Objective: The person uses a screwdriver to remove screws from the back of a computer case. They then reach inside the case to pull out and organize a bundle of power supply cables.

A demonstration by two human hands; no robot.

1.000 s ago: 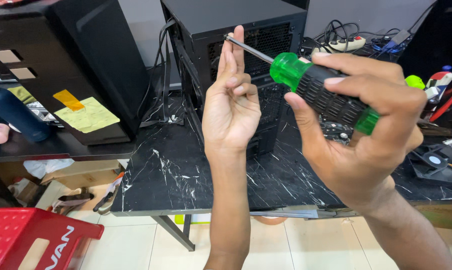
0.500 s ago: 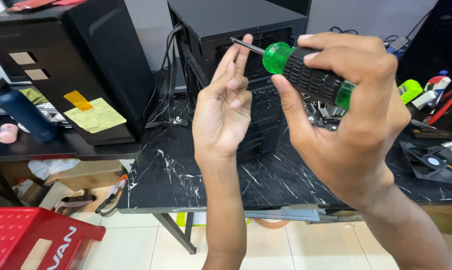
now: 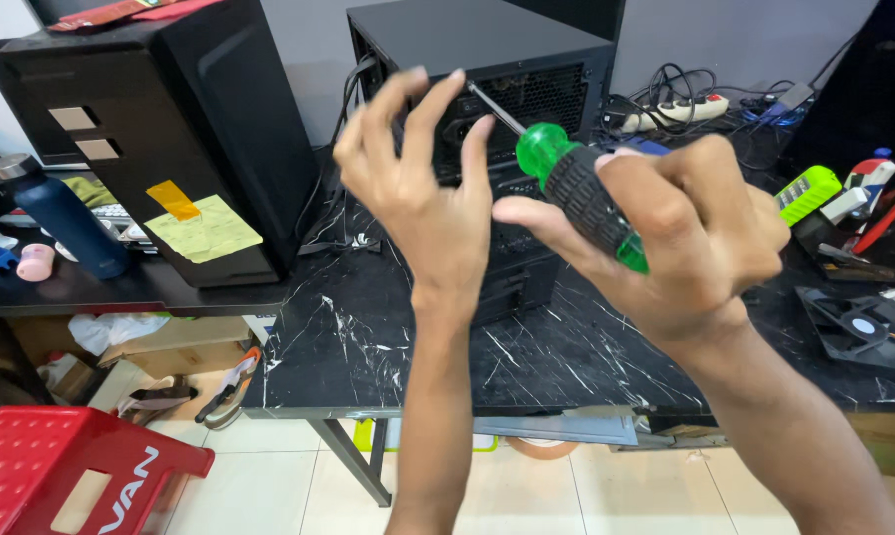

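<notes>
My right hand (image 3: 680, 233) grips a screwdriver (image 3: 576, 193) with a green and black handle; its metal shaft points up and left toward my left hand. My left hand (image 3: 422, 183) is raised in front of a black computer case (image 3: 487, 59), fingers spread and curled around the shaft's tip. Whether the fingers touch the tip or hold anything small is hidden. Both hands hover above the black marble-patterned table (image 3: 368, 337).
A second black computer case (image 3: 170, 129) with yellow sticky notes stands at the left, beside a dark blue bottle (image 3: 61, 218). A power strip and cables (image 3: 675, 104) lie behind; tools and a fan (image 3: 863, 327) are at the right. A red plastic stool (image 3: 71, 476) sits on the floor.
My left hand has gone from flat, fingers together, to spread and curled around the screwdriver tip. The screwdriver and right hand shifted slightly left and down.
</notes>
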